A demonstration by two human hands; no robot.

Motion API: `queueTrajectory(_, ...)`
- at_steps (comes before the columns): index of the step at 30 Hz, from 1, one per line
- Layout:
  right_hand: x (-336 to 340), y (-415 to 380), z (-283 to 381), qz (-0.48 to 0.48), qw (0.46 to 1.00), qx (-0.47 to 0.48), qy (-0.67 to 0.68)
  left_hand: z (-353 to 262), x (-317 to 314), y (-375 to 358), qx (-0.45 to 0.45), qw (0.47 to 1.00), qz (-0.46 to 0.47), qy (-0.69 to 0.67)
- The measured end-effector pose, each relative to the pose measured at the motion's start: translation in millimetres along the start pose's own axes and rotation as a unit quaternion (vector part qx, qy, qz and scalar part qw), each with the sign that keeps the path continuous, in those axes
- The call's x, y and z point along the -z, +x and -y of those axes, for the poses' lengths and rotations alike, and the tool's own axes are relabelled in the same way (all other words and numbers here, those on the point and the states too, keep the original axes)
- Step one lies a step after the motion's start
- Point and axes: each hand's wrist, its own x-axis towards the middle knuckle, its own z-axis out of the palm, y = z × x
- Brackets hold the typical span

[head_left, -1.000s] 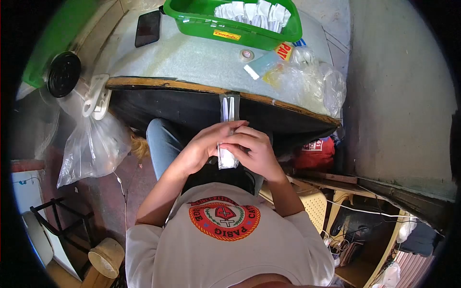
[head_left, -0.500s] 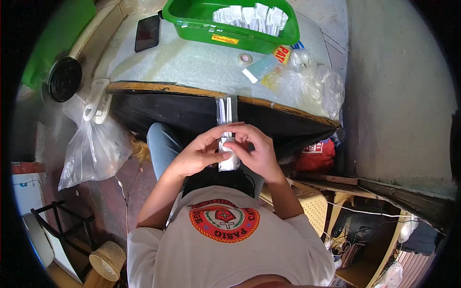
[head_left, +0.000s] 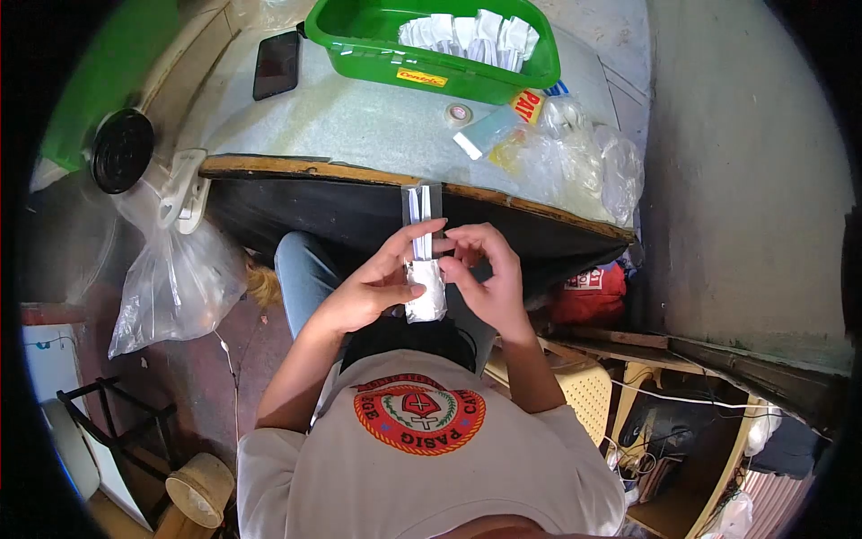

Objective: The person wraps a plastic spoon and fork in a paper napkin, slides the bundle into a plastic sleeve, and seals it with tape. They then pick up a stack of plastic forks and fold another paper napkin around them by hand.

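Note:
A cutlery packet is held upright over my lap, just below the table's edge. It has pale plastic utensils pointing toward the table and a white folded napkin at the near end, inside a clear sleeve. My left hand grips it, thumb on the napkin and fingers along the utensils. Close by on the right, my right hand has its fingers curved and apart; its fingertips are near the packet's edge, and I see nothing in them. Similar packets stand in a row inside the green basin.
On the table lie a black phone, a tape roll, a clear strip with a white end and crumpled plastic bags. A plastic bag hangs from a white clamp at left. A grey wall borders the right.
My right hand has come off the packet and shifted slightly right, its fingers spreading. More of the napkin now shows. My left hand still holds the packet at about the same place.

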Motion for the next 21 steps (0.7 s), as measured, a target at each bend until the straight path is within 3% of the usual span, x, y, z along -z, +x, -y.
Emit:
queueTrajectory(3,7.3,-4.5,-8.4,0.062,0.984,-0.094,0.14,-1.2,0.9,0.6,-0.001,1.0,0.005,0.009)
queueTrajectory(9,10.1,-8.4,-5.3,0.134,0.975,-0.126,0.122,1.6,1.9,0.3,0.017,0.999,0.005,0.027)
queueTrajectory(13,-0.3,-11.1,-7.4,0.11,0.98,-0.1,0.133,4.2,1.4,1.4,0.005,0.999,0.018,0.035)
queueTrajectory(15,-3.7,-10.4,-7.9,0.081,0.968,-0.119,0.207,1.8,-0.6,2.1,0.0,0.999,0.003,0.053)
queueTrajectory(19,-8.6,-12.8,-15.4,0.095,0.965,-0.117,0.216,14.9,6.4,4.2,-0.043,0.995,-0.025,0.09)
queueTrajectory(21,-10.0,-13.6,-15.7,0.095,0.965,-0.125,0.213,14.6,8.5,2.3,-0.015,0.999,-0.045,0.025)
